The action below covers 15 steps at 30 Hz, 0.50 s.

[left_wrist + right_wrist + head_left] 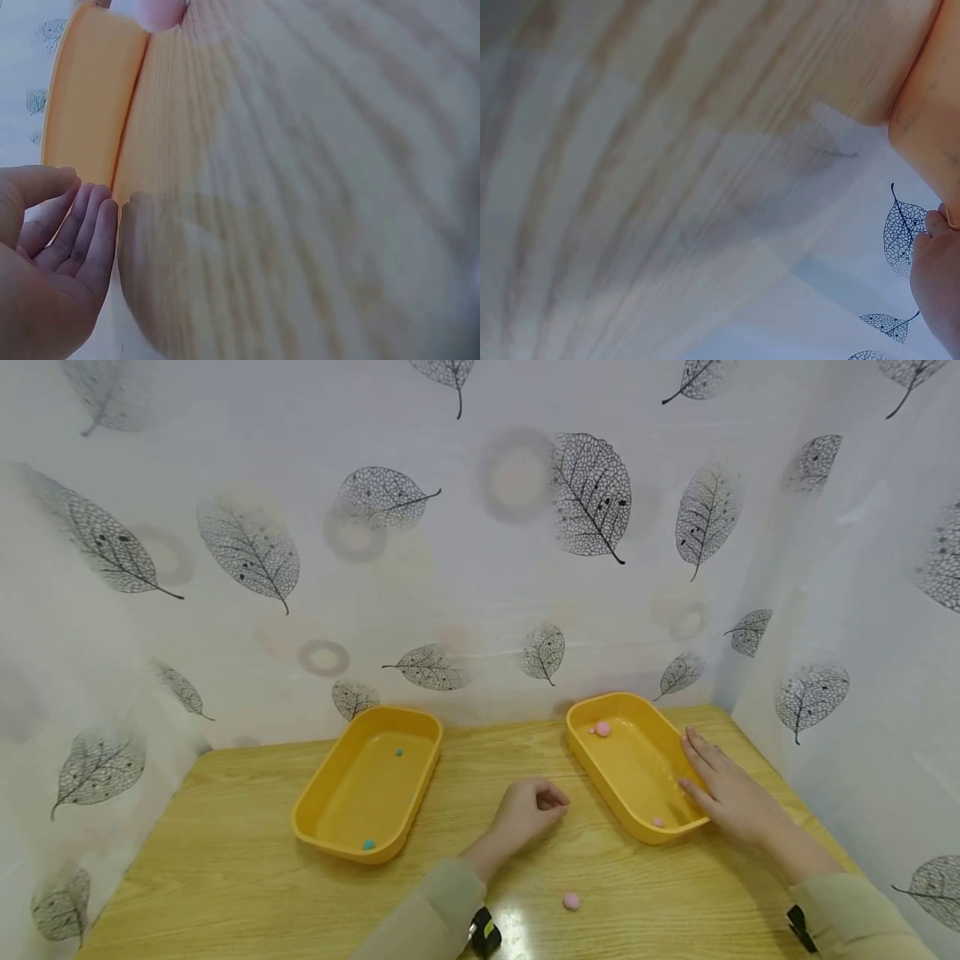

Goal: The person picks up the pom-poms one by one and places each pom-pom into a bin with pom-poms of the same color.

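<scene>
The right yellow tray [618, 777] stands on the table with several pink balls [602, 728] inside. My right hand [731, 789] holds its right rim, thumb inside the tray and fingers along the outer side; the right wrist view shows only part of this hand at the edge. Between the two trays, my left hand [528, 810] hovers over the table, its fingers loosely bent toward the thumb. Nothing shows between them in the left wrist view. A loose pink ball [571, 901] lies on the wood in front of the right tray, nearer me than the left hand.
Another yellow tray [303, 818] stands to the left, with small teal balls [368, 844] inside. A leaf-printed curtain [480, 568] hangs behind the wooden table [225, 860] and along its sides. Black bands sit at both wrists.
</scene>
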Motion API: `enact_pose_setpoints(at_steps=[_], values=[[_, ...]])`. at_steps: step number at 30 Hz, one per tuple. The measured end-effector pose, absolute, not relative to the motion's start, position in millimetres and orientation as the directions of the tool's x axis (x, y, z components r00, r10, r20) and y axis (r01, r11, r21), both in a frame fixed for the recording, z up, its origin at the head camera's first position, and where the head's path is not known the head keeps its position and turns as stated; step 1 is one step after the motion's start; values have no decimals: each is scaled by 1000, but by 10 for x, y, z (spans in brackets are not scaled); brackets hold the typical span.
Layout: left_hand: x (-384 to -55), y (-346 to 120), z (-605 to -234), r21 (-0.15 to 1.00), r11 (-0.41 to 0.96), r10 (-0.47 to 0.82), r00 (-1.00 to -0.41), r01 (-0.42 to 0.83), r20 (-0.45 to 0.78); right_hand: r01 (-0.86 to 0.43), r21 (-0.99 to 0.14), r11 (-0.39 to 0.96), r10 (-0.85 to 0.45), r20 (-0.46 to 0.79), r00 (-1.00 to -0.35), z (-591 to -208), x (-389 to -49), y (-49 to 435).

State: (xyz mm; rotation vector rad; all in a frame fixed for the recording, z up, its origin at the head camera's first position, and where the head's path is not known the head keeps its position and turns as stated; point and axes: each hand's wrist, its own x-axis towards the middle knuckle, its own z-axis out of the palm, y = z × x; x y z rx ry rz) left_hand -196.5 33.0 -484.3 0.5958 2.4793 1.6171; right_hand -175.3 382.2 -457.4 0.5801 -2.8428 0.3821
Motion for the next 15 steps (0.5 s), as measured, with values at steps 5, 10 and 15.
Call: enact_pose_setpoints(at_steps=[5, 10, 15], values=[[-1920, 319, -4848, 900, 362, 397, -914, 241, 85, -405, -204, 891, -350, 257, -900, -4576, -1755, 3819], [-1865, 300, -4847, 899, 368, 405, -911, 236, 73, -405, -206, 891, -350, 256, -901, -4583, -1757, 3824], [-1813, 257, -4840, 911, 350, 419, -906, 219, 57, -409, -205, 889, -353, 263, -898, -4585, -1758, 3831]])
